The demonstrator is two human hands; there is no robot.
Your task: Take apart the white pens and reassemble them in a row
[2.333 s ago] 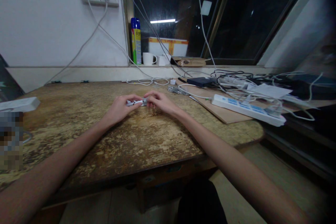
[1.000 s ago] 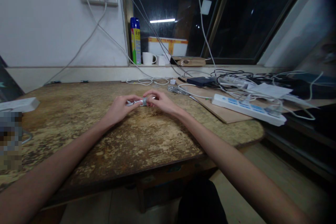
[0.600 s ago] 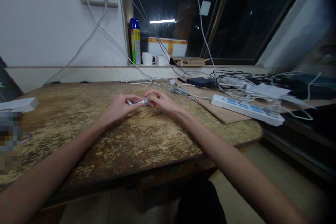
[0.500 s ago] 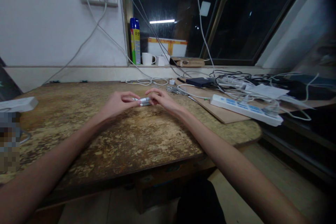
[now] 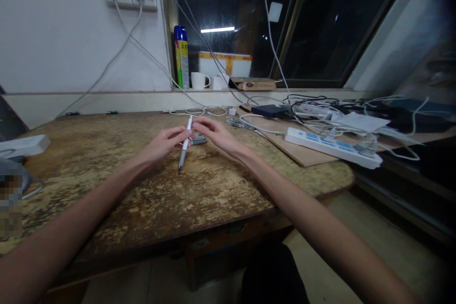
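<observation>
The desk is brown and badly worn, its yellowish finish flaked, and spreads across the middle of the frame below a pale wall at upper left and a dark window at upper centre and right. At centre, the left hand has its grip pinching a white-and-grey pen, which slants with its dark tip toward the bottom of the frame. The right hand is just beside the pen's upper end, fingers bent; whether its grip is pressed together or touches the pen, I cannot tell. A grey piece lies between the hands, partly covered. On the sill, upper centre, a spray can stands left of a white mug, with a brown box to the right; the insides of mug and box are hidden. Cables heap up at right, around a black box. A power strip lies slantwise there, near a brown board. The desk's front edge crosses the lower frame and rounds off at right, and a stretch of worn top lies between the hands and that edge
</observation>
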